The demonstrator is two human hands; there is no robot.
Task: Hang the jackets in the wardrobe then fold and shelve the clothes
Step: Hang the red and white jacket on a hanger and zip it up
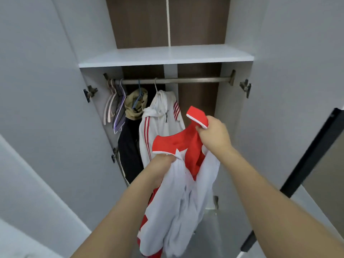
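Holding up a red-and-white jacket (186, 174) before the open white wardrobe (165, 56): left hand (163, 164) and right hand (214, 135) both gripping the collar. No readable writing.

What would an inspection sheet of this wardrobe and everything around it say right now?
Surface: white shelf above the rail, nothing seen on it.
Job's things: red and white jacket held up before the open wardrobe, not on a hanger; white jacket with red stripes and dark jacket already hang on the rail.
Clutter: bare hangers bunched at the rail's left end; an olive garment bundled over a blue hanger.
Grippers: left hand grips the jacket's front edge; right hand grips its red collar.
Cables: nothing seen.
Surroundings: both wardrobe doors open; a dark-framed panel at right.
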